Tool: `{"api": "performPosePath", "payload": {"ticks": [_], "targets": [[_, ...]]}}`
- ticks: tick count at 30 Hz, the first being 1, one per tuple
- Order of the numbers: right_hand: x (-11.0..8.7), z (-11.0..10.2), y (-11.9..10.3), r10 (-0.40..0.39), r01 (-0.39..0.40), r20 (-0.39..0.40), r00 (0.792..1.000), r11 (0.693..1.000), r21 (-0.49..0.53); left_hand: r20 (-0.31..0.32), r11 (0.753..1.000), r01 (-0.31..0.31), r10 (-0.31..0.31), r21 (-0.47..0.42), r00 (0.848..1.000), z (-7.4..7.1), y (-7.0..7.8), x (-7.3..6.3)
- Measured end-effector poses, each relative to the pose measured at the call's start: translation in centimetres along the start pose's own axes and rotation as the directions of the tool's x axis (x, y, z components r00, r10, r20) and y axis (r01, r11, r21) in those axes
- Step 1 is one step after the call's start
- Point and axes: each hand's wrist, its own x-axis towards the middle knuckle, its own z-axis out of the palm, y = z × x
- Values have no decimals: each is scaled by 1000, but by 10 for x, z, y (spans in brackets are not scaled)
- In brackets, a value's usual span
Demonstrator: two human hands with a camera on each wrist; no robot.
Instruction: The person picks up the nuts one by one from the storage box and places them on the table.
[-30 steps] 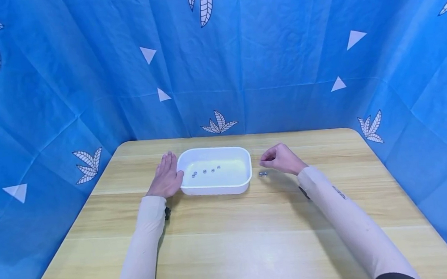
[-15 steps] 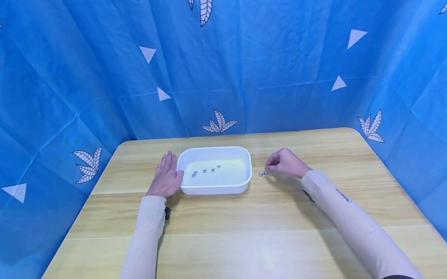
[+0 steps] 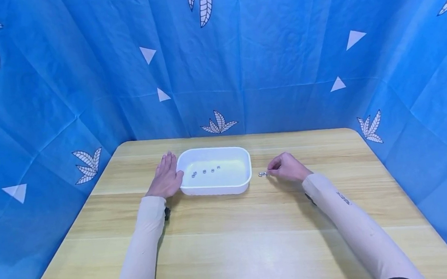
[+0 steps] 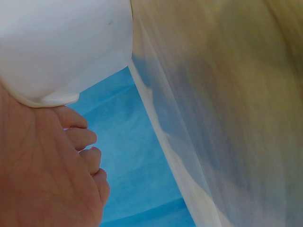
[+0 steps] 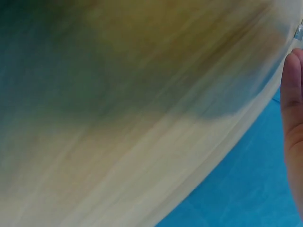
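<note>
A white rectangular tub (image 3: 217, 190) stands toward the back of the table. Several small shiny, silvery bead-like pieces (image 3: 204, 171) lie on its floor, mostly in the left half. My left hand (image 3: 165, 178) rests against the tub's left side, fingers extended; the left wrist view has its palm (image 4: 52, 165) against the white wall. Two more bead-like pieces (image 3: 263, 174) lie close together on the table, right of the tub. My right hand (image 3: 287, 167) is beside them, thumb and forefinger brought together at the right-hand piece. Whether they pinch one is too small to tell.
The pale wooden table (image 3: 226, 247) has rounded back corners. A blue curtain (image 3: 288, 52) with white leaf and triangle prints hangs behind it and along both sides. In the right wrist view, a glinting piece (image 5: 299, 32) shows near the fingertips.
My right hand has come down and shifted slightly right, from above the two loose pieces to beside them. The left hand, the tub and the pieces inside have stayed put.
</note>
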Motion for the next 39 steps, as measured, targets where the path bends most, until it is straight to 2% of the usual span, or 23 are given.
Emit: {"api": "performPosePath", "payload": {"ticks": [10,23,39], "targets": [[-1,4,3,-28,29,6,1000,999,-33,0,1000,4,-4,-4,1000,0,1,-2],[2,7,9,-164,162,-11,986,983,-83,8,1000,9,-9,-2,1000,0,-1,1],[1,8,7,-175,174,1,985,978,-113,21,1000,18,-18,-1,1000,-1,-2,1]]}}
